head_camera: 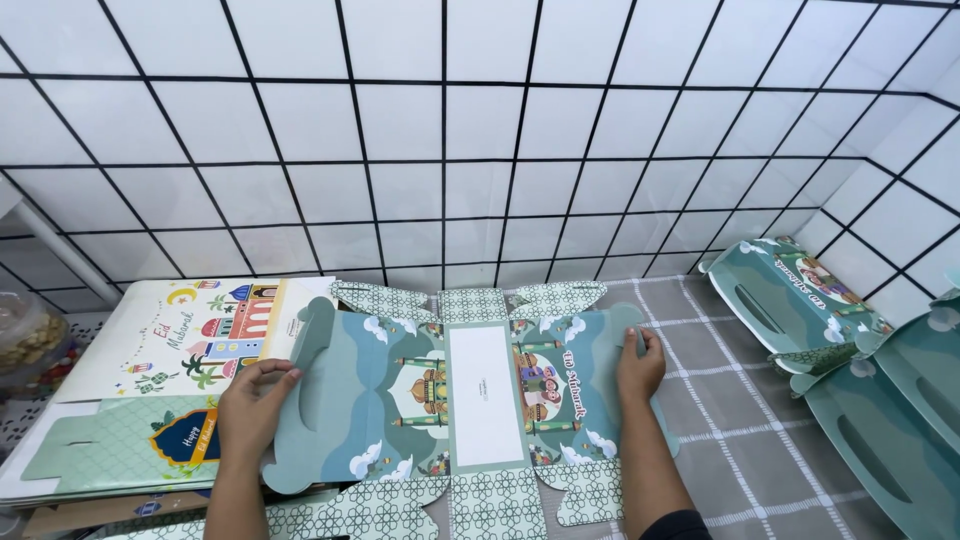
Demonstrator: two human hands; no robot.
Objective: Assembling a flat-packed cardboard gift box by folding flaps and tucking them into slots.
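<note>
Tiled wall (480, 130) across the upper frame; checked cloth (740, 440) lower right. Centre: flat green box blank (470, 400), unfolded, no panel raised yet. Folded boxes (800, 295) at right, 2 or more. Left hand (255, 405) pinching the handle flap; right hand (640, 365) pressed flat on the opposite flap.

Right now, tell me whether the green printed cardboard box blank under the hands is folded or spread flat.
Spread flat: the green printed cardboard box blank lies unfolded, flaps splayed, under left hand and right hand.
</note>
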